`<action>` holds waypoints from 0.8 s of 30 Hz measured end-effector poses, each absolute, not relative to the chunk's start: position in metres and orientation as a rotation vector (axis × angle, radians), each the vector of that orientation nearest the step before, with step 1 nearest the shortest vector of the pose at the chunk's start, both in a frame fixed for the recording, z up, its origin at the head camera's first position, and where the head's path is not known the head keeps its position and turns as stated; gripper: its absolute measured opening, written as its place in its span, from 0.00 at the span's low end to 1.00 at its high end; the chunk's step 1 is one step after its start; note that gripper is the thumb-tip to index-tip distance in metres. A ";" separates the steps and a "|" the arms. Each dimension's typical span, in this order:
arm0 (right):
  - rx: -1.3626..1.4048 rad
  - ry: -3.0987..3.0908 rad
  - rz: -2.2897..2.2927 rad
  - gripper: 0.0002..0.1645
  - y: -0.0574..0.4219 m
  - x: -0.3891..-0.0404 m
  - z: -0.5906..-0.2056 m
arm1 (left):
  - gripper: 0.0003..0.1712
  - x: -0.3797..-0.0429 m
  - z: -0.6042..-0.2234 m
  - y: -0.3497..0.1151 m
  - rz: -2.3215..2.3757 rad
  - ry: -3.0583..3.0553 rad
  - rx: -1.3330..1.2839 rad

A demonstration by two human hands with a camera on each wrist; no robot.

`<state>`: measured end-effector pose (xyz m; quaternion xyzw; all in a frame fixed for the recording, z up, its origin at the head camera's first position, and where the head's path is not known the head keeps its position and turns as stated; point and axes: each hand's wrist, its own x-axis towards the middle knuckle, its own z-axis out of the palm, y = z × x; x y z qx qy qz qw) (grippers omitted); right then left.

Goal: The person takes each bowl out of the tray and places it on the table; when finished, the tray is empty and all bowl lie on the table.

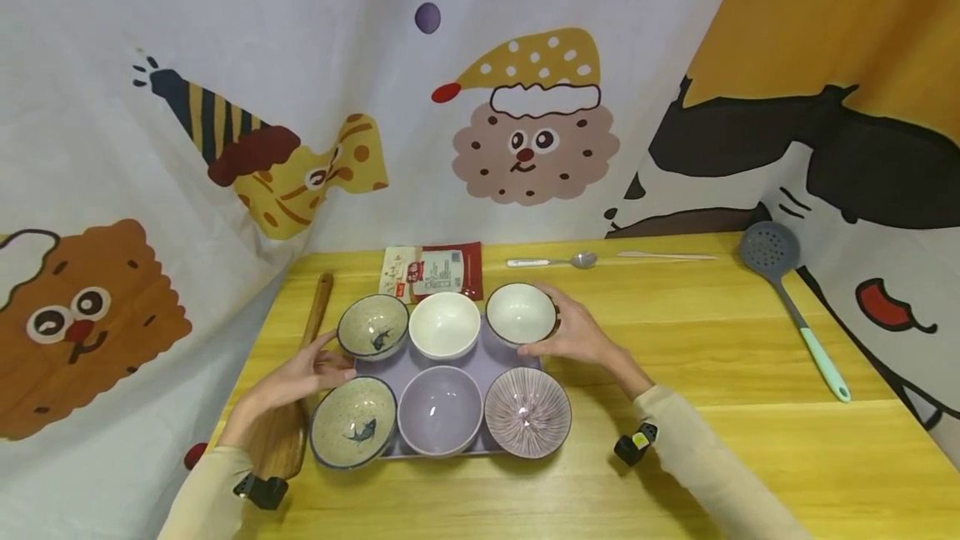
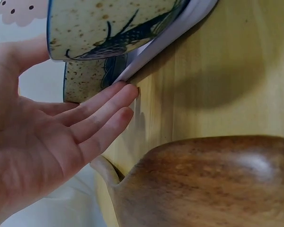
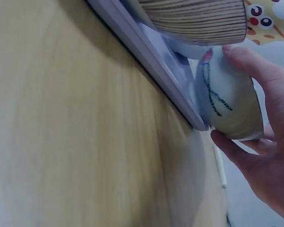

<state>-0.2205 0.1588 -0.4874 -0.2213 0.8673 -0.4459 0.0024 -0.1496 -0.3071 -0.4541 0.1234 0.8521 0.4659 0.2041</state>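
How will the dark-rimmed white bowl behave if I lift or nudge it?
The dark-rimmed white bowl is probably stiff but fragile: it looks ceramic. Its smooth, glazed-looking surface may be slippery. Rounded sides narrowing downward suggest it could tip if pushed high.

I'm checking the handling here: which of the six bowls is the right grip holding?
The dark-rimmed white bowl, right end of the far row. It alone is held by the right grip; the other white bowl has a pale rim.

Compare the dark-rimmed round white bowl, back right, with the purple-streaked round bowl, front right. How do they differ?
The white bowl is plain inside; the streaked bowl has radiating lines. The right hand grips the white bowl; no hand touches the streaked bowl. Both are round.
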 end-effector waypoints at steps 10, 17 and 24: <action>-0.566 2.821 -1.452 0.72 0.188 -0.203 -0.472 | 0.57 -0.152 -0.456 -0.309 1.308 2.349 0.365; -0.463 2.849 -1.471 0.71 0.217 -0.195 -0.469 | 0.50 -0.154 -0.451 -0.308 1.247 2.362 0.428; -0.345 2.915 -1.487 0.70 0.250 -0.191 -0.469 | 0.44 -0.159 -0.450 -0.308 1.178 2.356 0.501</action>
